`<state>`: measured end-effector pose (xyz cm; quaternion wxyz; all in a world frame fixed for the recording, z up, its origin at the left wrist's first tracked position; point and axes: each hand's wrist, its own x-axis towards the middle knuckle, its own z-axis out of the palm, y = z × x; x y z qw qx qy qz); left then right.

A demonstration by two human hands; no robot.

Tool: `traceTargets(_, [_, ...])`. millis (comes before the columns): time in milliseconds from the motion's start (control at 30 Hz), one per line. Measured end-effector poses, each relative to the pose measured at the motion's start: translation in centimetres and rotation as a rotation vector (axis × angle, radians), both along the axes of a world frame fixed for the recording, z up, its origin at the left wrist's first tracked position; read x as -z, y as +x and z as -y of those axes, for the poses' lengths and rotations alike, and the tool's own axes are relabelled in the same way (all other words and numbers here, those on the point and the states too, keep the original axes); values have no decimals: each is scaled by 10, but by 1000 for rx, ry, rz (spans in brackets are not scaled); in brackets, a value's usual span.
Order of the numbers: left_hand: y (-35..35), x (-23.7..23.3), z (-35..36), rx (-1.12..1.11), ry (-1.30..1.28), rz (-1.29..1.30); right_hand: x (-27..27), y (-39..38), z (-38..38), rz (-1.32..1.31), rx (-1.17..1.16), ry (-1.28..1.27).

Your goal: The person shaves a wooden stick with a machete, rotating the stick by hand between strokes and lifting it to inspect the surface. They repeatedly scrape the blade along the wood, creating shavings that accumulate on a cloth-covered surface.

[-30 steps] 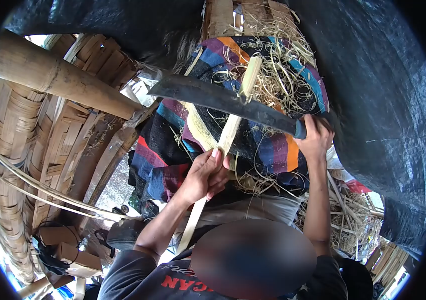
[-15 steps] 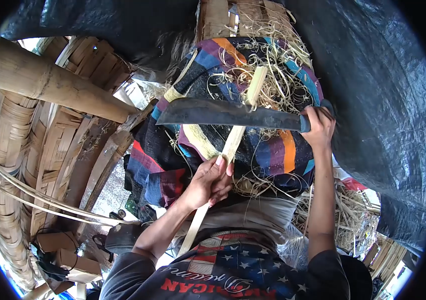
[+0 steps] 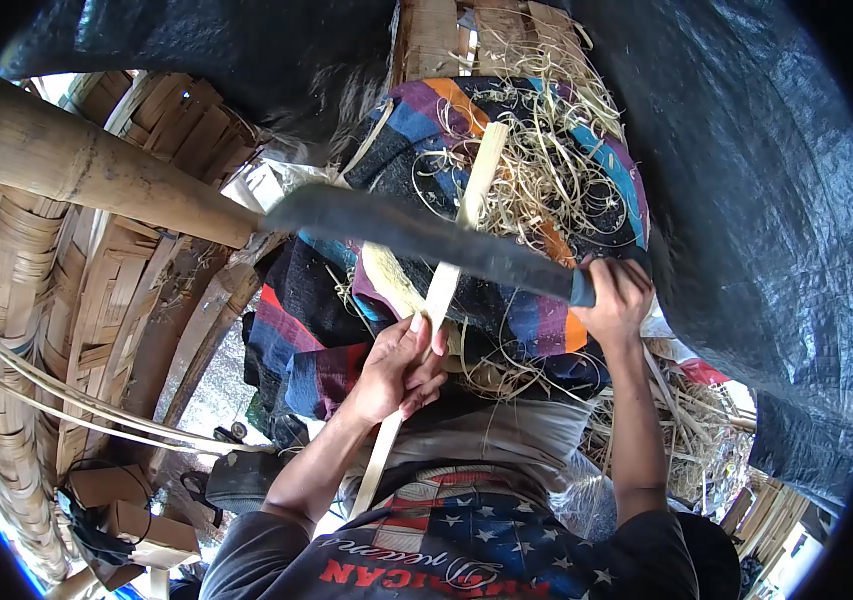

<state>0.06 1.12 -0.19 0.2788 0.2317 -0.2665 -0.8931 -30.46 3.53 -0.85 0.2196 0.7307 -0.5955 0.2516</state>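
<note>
My left hand (image 3: 398, 370) is closed around a pale bamboo strip (image 3: 443, 290), which runs from my lap up and away across a striped cloth (image 3: 416, 120). In my right hand (image 3: 614, 300) I grip the handle of a machete (image 3: 396, 230). Its dark, slightly blurred blade lies across the strip, above my left hand, with the tip pointing left. The far end of the strip sticks out beyond the blade. Thin curled shavings (image 3: 556, 180) are heaped on the cloth, right of the strip's far end.
A thick bamboo pole (image 3: 106, 170) juts in from the left, its end close to the machete's tip. Woven bamboo panels (image 3: 21, 290) stand at the left. Dark plastic sheeting (image 3: 756, 180) hangs at the right. More shavings and scraps (image 3: 696, 430) lie at lower right.
The machete has moved left and towards me, its tip now tilted further up. My right hand has come left and nearer. The strip and my left hand have shifted slightly left.
</note>
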Motion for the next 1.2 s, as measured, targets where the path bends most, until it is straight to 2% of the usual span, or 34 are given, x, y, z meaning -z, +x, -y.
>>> traceTargets(233, [0, 3, -5, 25, 19, -48, -4, 24, -12, 27, -115, 2])
traceTargets(300, [2, -1, -8, 47, 23, -36, 2, 9, -6, -86, -44, -40])
traceTargets(333, [2, -2, -12, 71, 11, -11, -14, -8, 0, -122, 34, -15])
traceTargets(367, [1, -3, -17, 95, 4, 15, -15, -25, 7, -91, 238, 85])
traceTargets(433, [-8, -4, -12, 64, 31, 98, -12, -47, 23, -6, 164, 10])
traceTargets(567, [-11, -2, -3, 32, 11, 34, -17, -53, 39, -36, 189, 41])
traceTargets(667, [-7, 4, -11, 67, 75, 17, -6, -66, 44, -48, 81, -32])
traceTargets(767, [-7, 14, -12, 40, 192, -119, -3, -41, 32, -64, 193, 16])
traceTargets(900, [0, 1, -1, 19, 53, -25, 3, 0, 9, 179, 153, 126])
traceTargets(1033, [2, -4, -5, 29, -3, -8, -3, 7, -4, 136, 180, 106])
traceTargets(1133, [1, -3, -5, 24, -13, 8, -7, 11, -5, -14, -71, 28])
traceTargets(1200, [3, -1, -8, 53, 16, -4, -13, 21, -11, -11, -90, 45])
